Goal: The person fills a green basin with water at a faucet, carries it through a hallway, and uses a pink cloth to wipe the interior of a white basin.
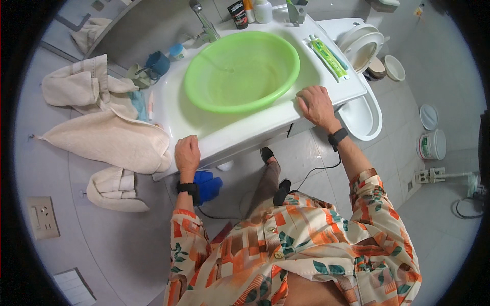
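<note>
A light green plastic basin sits tilted inside the white washbasin, under a chrome tap. Its bottom looks covered with shallow water. On the washbasin's front edge at the left rests my left hand, its fingers curled down over the edge. Farther right, beside the green basin, my right hand grips the same front edge with bent fingers. Both wrists wear black bands with cables. To the right of the green basin lie a green toothpaste tube and a toothbrush.
Beige towels hang on the left wall, next to a blue mug. Bottles and a grey cup stand at the back. A toilet and a white bucket are on the right. A blue object lies below.
</note>
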`<state>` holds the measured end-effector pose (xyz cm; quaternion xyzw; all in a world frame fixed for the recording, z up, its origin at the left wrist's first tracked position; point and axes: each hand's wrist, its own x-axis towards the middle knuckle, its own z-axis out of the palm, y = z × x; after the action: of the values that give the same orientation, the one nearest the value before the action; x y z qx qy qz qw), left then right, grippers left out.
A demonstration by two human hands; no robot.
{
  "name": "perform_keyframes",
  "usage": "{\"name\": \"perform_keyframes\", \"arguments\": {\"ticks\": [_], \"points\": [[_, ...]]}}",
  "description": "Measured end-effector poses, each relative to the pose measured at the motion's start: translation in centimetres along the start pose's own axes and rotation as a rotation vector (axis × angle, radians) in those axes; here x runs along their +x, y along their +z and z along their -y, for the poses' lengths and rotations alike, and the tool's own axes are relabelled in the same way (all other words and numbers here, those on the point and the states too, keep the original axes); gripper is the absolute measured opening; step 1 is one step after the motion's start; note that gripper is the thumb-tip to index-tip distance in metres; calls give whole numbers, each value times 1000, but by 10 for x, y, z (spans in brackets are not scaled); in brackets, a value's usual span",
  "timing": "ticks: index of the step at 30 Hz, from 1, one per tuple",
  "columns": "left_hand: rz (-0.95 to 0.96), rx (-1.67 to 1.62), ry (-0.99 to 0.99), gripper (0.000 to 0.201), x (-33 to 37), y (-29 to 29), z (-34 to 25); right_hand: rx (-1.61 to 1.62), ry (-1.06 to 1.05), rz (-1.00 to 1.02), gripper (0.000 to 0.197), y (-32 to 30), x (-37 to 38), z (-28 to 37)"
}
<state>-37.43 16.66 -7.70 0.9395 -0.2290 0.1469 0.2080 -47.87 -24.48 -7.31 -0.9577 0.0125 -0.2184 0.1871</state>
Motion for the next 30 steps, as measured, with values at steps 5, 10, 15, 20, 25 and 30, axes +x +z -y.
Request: {"name": "perform_keyframes", "arguments": {"ticks": [5, 10, 15, 20, 25, 30], "points": [[-13, 2, 1, 22, -1, 0, 0, 0, -2, -29, 18, 2, 0, 0], [-6, 0, -3, 22, 0, 0, 1, -10, -6, -24, 18, 3, 0, -1], [-17, -15, 8, 22, -1, -2, 0, -9, -17, -39, 18, 3, 0, -1], [-14, -27, 16, 22, -1, -2, -3, -7, -6, -40, 18, 3, -1, -1], [117, 59, -57, 27, 0, -8, -4, 9, -7, -38, 18, 1, 1, 2], [111, 56, -53, 28, 1, -7, -4, -5, -1, -30, 18, 2, 1, 0]]}}
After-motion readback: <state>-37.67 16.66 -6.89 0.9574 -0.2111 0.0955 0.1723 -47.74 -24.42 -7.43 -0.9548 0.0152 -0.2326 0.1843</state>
